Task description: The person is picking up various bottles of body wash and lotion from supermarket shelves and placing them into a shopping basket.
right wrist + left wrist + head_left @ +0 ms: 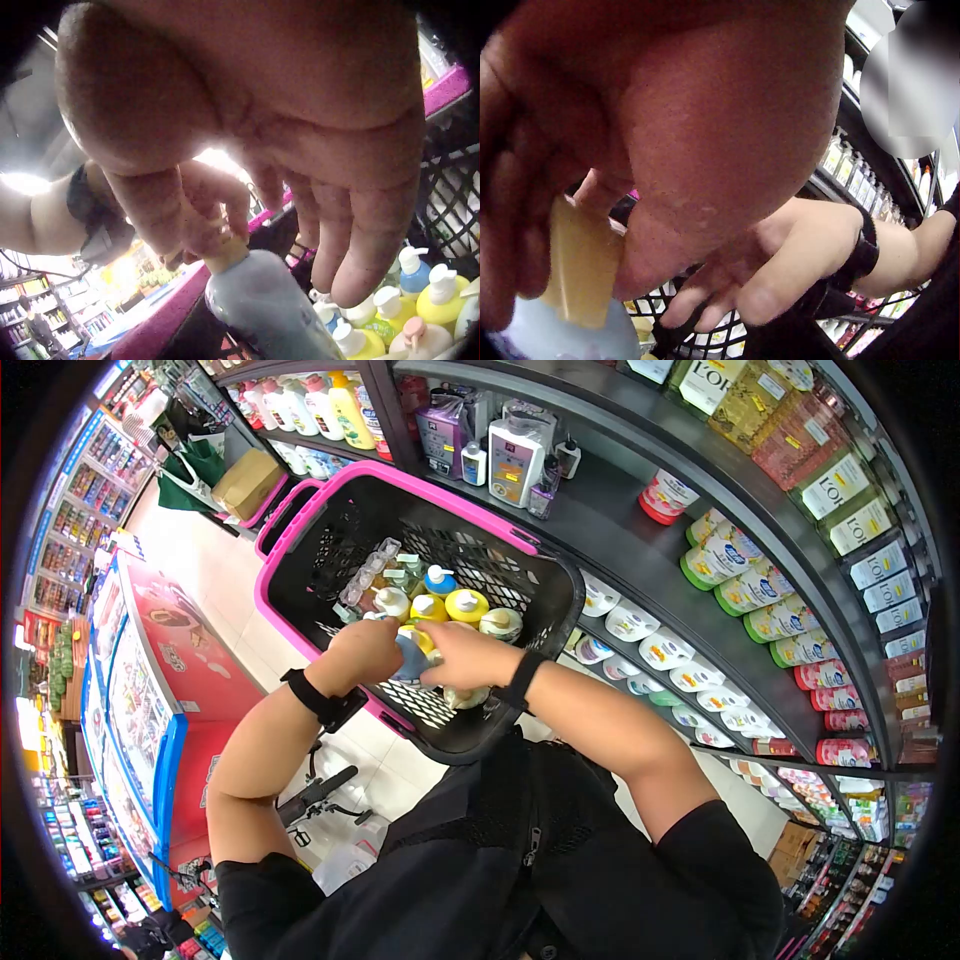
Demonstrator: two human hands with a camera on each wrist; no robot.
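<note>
A pale blue bottle (408,658) with a yellowish cap (226,255) is held over the basket among other pump bottles. My left hand (362,652) pinches that cap between thumb and fingers; the left wrist view shows the cap (585,262) between them, above the bottle's shoulder (562,330). Beside the bottle, my right hand (472,658) has its fingers spread and reaching forward. In the left wrist view the right hand (795,255) hangs with relaxed fingers. Whether it touches the bottle cannot be told.
The black basket with a pink rim (262,575) holds several pump bottles (466,604) and clear packs (372,572). Shelves of bottles (725,552) run along the right. A red and blue freezer (190,630) stands to the left, with a box (247,484) behind.
</note>
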